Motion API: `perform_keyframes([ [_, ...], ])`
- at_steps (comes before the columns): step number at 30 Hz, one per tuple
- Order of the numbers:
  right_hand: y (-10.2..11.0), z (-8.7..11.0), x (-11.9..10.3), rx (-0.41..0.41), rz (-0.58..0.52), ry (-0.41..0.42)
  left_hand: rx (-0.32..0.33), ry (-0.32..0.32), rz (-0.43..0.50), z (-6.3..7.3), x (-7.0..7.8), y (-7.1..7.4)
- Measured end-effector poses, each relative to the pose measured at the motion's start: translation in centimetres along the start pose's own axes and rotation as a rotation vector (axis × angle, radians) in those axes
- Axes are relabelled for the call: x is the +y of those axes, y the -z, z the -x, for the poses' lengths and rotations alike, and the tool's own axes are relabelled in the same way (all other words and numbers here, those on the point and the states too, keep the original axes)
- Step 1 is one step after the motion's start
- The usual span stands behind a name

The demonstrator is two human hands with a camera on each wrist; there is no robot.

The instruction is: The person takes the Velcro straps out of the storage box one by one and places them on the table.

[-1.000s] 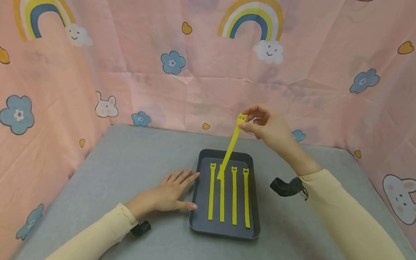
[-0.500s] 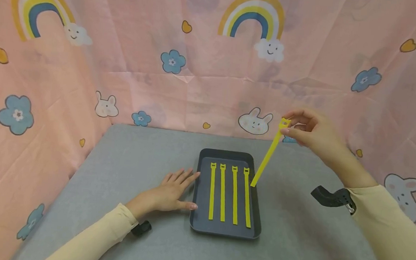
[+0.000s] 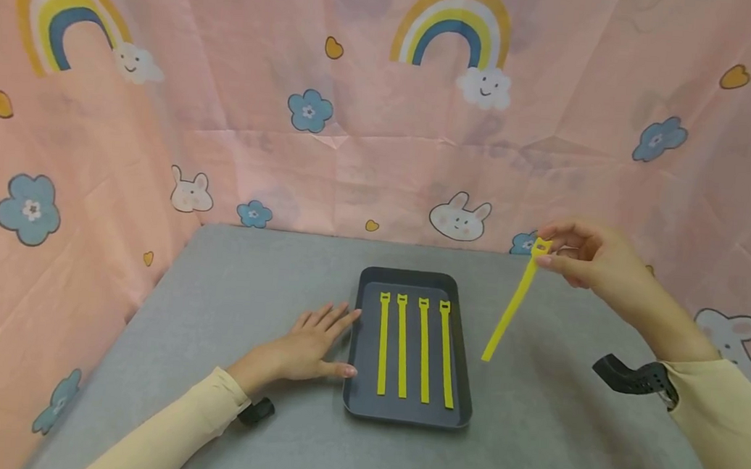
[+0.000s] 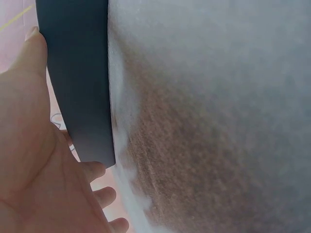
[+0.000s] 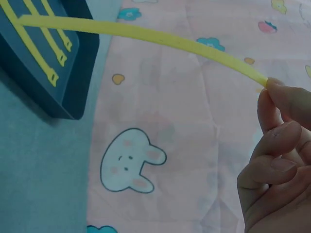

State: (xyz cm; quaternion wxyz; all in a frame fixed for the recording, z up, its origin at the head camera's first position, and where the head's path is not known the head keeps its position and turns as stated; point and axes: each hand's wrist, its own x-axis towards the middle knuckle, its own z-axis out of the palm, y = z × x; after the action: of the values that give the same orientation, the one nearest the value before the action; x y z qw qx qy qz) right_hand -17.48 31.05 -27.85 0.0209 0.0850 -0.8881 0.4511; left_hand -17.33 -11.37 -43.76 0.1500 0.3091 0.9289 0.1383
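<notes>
Thumb and index finger of my right hand point(image 3: 586, 260) pinch a yellow cable tie point(image 3: 513, 309) by its slotted head. It hangs slanting down to the left, over the table to the right of a dark grey tray point(image 3: 402, 412). In the right wrist view the tie point(image 5: 146, 35) bows slightly, and its head is hidden by the fingers. Several more yellow cable ties point(image 3: 403, 353) lie side by side in the tray, heads at the far end. My left hand point(image 3: 305, 346) lies with fingers spread, thumb and index fingertip at the tray's left rim; the left wrist view shows the tray wall point(image 4: 80, 82) beside the palm.
A grey table point(image 3: 262, 270) carries the tray. Behind and on both sides hangs a pink curtain point(image 3: 367, 168) printed with rainbows, flowers and rabbits. Black wrist mounts point(image 3: 634, 376) show at both sleeves.
The right hand has carried the pinched cable tie from above the tray to the right, then somewhat lower. The left hand and the ties in the tray have stayed put.
</notes>
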Motion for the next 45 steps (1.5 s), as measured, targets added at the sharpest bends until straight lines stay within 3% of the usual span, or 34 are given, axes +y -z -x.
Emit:
perform_keyframes([
  [19, -2.4, 1.1, 4.3, -0.288, -0.002, -0.029, 0.011, -0.004, 0.009, 0.0, -0.2, -0.1],
  [29, -3.7, 0.6, 6.0, -0.328, -0.018, -0.050, 0.015, -0.003, 0.010, 0.0, -0.3, -0.2],
  [40, -4.4, -0.1, 7.4, -0.317, 0.027, -0.094, 0.010, -0.006, 0.017, 0.0, -0.1, 0.0],
  [45, -4.8, -0.7, 8.2, -0.313, 0.027, -0.074, 0.012, -0.009, 0.020, -0.1, -0.2, -0.1],
])
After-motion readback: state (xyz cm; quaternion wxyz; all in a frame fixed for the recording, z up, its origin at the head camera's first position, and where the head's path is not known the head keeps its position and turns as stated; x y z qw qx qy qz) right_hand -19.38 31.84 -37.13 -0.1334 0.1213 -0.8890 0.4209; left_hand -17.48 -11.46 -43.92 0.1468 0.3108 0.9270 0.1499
